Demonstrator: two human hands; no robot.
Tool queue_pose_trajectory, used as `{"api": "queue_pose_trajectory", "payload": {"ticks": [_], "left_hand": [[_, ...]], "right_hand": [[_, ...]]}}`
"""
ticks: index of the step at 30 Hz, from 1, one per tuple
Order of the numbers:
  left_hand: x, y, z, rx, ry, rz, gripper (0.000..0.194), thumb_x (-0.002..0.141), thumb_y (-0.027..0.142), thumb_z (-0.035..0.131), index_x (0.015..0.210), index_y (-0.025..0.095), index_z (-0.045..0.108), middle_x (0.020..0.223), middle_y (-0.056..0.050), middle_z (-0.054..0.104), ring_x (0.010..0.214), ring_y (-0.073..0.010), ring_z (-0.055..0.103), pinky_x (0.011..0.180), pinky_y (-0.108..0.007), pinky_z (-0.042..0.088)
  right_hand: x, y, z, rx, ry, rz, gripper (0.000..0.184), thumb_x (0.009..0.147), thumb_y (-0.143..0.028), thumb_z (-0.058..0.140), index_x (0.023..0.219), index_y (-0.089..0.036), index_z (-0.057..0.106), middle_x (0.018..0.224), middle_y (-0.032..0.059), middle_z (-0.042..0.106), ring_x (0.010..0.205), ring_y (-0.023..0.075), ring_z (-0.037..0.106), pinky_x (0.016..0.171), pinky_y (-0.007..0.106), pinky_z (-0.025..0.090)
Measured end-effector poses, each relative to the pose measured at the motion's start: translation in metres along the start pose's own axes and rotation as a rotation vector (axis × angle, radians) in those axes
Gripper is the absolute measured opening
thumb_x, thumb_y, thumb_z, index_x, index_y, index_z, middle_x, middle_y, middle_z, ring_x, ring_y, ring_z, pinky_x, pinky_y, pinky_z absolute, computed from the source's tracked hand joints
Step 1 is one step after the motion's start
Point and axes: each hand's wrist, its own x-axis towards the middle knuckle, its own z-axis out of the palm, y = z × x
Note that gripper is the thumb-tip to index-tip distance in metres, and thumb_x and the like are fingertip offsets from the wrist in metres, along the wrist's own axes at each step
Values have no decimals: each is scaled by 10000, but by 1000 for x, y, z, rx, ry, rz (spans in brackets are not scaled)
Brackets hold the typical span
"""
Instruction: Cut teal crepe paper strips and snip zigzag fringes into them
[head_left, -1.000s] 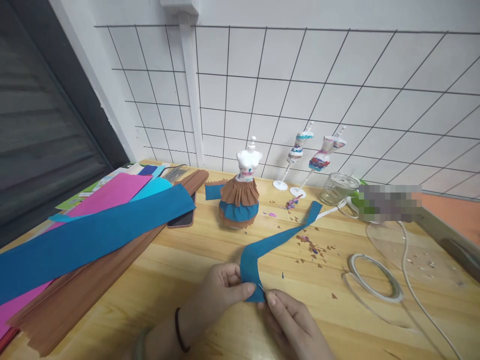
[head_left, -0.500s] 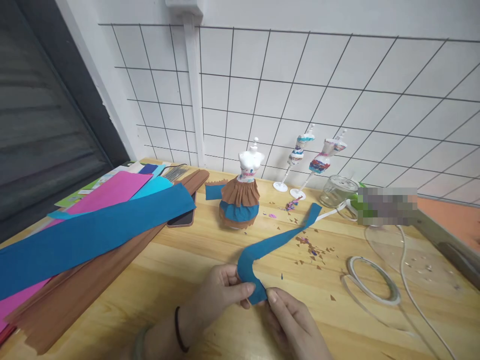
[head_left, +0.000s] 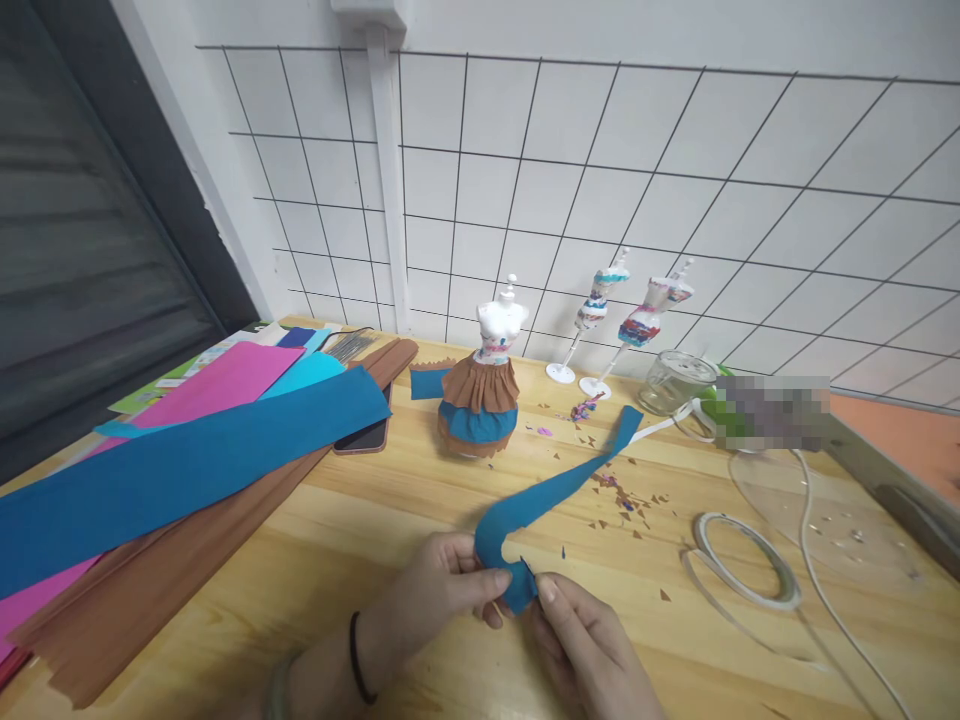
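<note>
A long blue crepe paper strip [head_left: 551, 492] curves from my hands toward the back right of the table. My left hand [head_left: 442, 590] pinches it near its front end, thumb on top. With thumb and forefinger, my right hand [head_left: 581, 640] grips the strip's right corner, where the paper bunches slightly. Just beyond my hands stands a small white mannequin [head_left: 501, 325] in a layered brown and blue paper skirt [head_left: 480, 400].
Sheets of blue paper [head_left: 187, 465], pink paper [head_left: 225, 380] and brown paper [head_left: 165, 590] lie left, partly over a phone [head_left: 364, 435]. Two painted mannequins [head_left: 600, 300] stand behind, near a glass jar [head_left: 679, 380]. A tape roll [head_left: 748, 560] and paper scraps [head_left: 622, 500] lie right.
The strip's front end has bunched and folded a little between my fingers. Both hands stay in nearly the same place.
</note>
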Motion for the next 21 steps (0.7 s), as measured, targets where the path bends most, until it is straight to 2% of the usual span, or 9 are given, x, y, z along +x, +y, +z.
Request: {"api": "queue_pose_trajectory", "payload": {"ticks": [7,12,17,21], "left_hand": [[-1,1,0,-18,-23,-7,264,633,348,697,731,103,680,685,-53,631,607,-115,529,611,-253,424],[-2,4,-2,-56,-27,21,259,650,324,692,782,103,668,743,-71,646,652,-132,556,604,-250,428],[-2,4,-6,-10,-32,73,254,646,310,697,766,99,621,675,-56,630,592,-121,555,576,-244,426],[-3,6,-6,-10,-54,78,265,646,292,695,807,102,606,698,-51,623,573,-111,559,557,-231,435]], "right_hand": [[1,1,0,31,7,-23,436,808,-553,442,661,-157,548,528,-64,286,469,84,200,426,229,131],[4,9,-4,94,55,8,419,792,-569,456,633,-182,474,498,-91,247,421,68,171,391,214,107],[3,9,-7,109,-44,33,420,790,-566,465,737,-156,540,514,-86,282,409,54,165,382,210,82],[1,9,-8,109,-42,53,427,783,-574,467,747,-155,539,514,-85,284,417,55,181,386,208,89]]}}
